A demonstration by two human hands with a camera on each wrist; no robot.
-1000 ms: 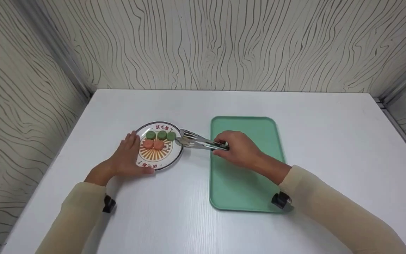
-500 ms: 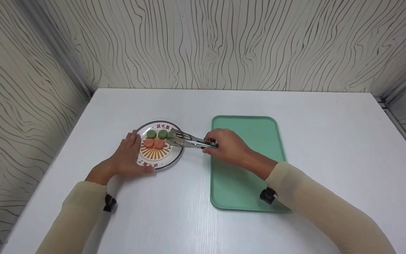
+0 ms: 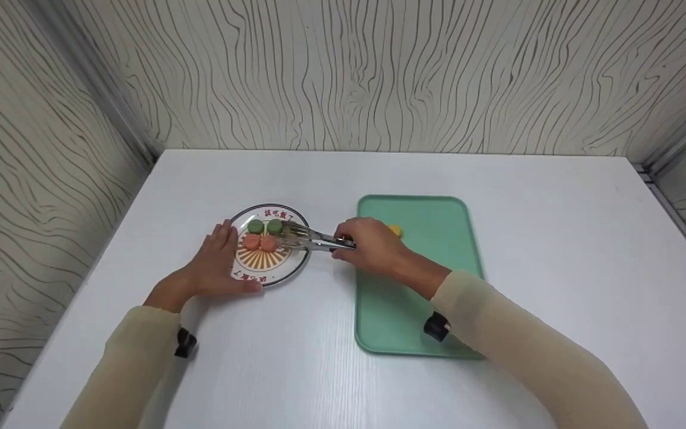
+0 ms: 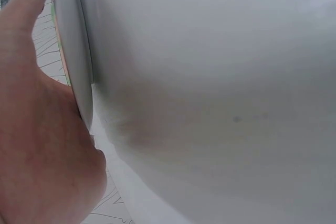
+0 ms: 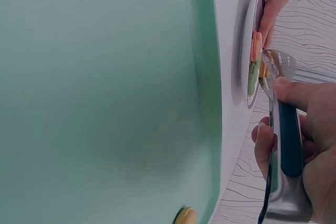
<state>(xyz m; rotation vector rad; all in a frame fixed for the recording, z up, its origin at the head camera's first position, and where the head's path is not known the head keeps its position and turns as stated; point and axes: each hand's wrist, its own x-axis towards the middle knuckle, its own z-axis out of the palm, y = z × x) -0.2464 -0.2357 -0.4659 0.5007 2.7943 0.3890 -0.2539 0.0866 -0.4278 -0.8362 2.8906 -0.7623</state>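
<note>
My left hand (image 3: 215, 271) rests against the left rim of a round printed plate (image 3: 283, 277), fingers straight and thumb along the near edge. In the left wrist view this hand (image 4: 47, 124) touches the plate's edge (image 4: 76, 51). My right hand (image 3: 373, 244) grips metal serving tongs (image 3: 319, 240) by the dark handles. Their slotted heads reach over the plate's right side, beside green macarons (image 3: 255, 226) and orange macarons (image 3: 268, 243). Between the tong heads in the right wrist view shows a yellow macaron (image 5: 264, 71). The heads hide part of the plate.
A green rectangular tray (image 3: 420, 322) lies right of the plate, under my right forearm. On it sits another yellow macaron (image 3: 395, 230), partly behind my right hand. Wood-patterned panels (image 3: 355, 77) stand behind and beside the white table (image 3: 295, 369).
My right hand has moved left with the tongs, bringing their heads from the plate's right rim over the plate. A yellow macaron on the tray has come into view. My left hand stays put.
</note>
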